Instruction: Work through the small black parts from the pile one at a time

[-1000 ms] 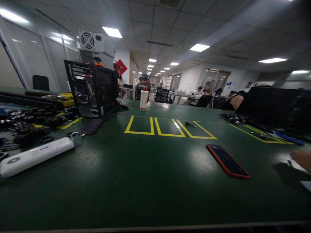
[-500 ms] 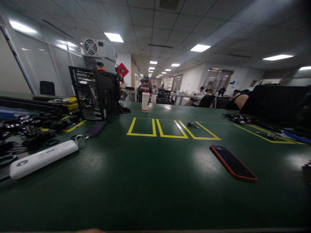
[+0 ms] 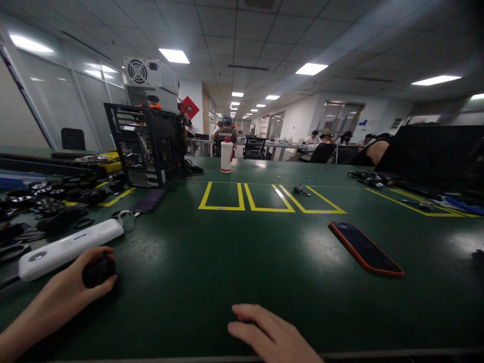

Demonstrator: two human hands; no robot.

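My left hand (image 3: 71, 282) grips a small black rounded part (image 3: 99, 271), its fingers and thumb curled around the sides; the exact kind cannot be made out. Just behind that hand lies a long white device (image 3: 71, 247) with a cable at its left end and a white strap at the other. Low in the middle, my right hand (image 3: 270, 333) hovers over or rests on the green table (image 3: 181, 292), fingers apart and nothing in them. Farther right is a phone (image 3: 365, 247) with an orange-red edge, face up, apart from both hands.
Yellow tape outlines (image 3: 221, 207) mark the table, with a small metal part (image 3: 301, 190) at the rightmost of the middle three. Black parts (image 3: 49, 196) crowd the left side. A computer case (image 3: 147, 146) and a white cup (image 3: 226, 157) stand behind. People sit farther back.
Both hands have come into view from the bottom edge, the left one with the black part in it. The camera view has shifted slightly; the table items appear unmoved.
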